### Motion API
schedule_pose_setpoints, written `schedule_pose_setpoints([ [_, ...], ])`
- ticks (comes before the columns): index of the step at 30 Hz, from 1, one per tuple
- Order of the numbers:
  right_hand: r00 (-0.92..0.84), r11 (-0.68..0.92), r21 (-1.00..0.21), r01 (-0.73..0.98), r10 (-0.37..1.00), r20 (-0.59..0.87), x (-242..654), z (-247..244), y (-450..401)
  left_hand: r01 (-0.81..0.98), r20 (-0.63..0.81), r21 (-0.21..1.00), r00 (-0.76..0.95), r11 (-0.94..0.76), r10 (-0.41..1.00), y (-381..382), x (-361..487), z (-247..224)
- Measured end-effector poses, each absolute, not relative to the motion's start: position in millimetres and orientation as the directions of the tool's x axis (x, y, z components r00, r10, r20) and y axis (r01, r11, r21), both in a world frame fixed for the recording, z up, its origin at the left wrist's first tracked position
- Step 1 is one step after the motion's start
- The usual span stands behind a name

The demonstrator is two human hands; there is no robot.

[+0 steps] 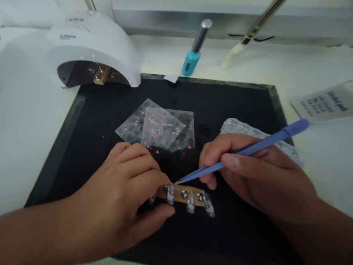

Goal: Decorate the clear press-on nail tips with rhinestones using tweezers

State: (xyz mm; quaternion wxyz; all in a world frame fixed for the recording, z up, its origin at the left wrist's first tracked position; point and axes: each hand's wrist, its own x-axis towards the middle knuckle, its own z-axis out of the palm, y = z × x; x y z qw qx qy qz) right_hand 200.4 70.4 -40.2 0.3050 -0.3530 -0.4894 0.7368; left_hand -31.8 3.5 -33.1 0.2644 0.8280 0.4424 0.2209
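My right hand (239,162) grips blue tweezers (245,150), and their fine tips touch or hover at the top end of a false nail (170,194). That nail is one of several clear, patterned ones mounted on a wooden stand (179,192) with round metal studs. My left hand (132,184) is closed around the stand's left end, fingers behind and thumb in front, hiding part of it. Two more false nails, a middle one (190,202) and a right one (209,205), jut toward me. Behind the hands lie transparent sticker sheets (168,127) with small red and white designs.
A white nail lamp (91,40) at the back left has another wooden stand (102,74) inside. A turquoise polish bottle (191,60) and a gold-handled brush (256,27) are at the back. Crumpled clear plastic (242,127) and an alcohol pad packet (325,103) lie right, around the black mat (234,99).
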Motion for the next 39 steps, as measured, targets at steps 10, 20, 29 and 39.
schedule_pose_setpoints([
  [10, -0.565, -0.356, -0.927, -0.116, 0.792, -0.233, 201.5, -39.3, 68.5, 0.622, 0.126, 0.626, 0.514, -0.470, 0.848, 2.4, -33.1, -32.2],
  [20, -0.572, -0.386, -0.915, -0.115, 0.779, -0.257, 199.0, -37.8, 71.1, 0.626, 0.122, 0.624, 0.514, -0.468, 0.849, 2.6, -33.2, -32.2],
  [29, -0.572, -0.374, -0.922, -0.096, 0.779, -0.256, 198.1, -36.8, 70.0, 0.619, 0.131, 0.627, 0.515, -0.473, 0.847, 2.8, -33.0, -32.3],
  [39, -0.560, -0.420, -0.896, -0.146, 0.782, -0.275, 196.7, -39.4, 67.8, 0.614, 0.134, 0.631, 0.515, -0.474, 0.847, 2.5, -32.8, -31.4],
])
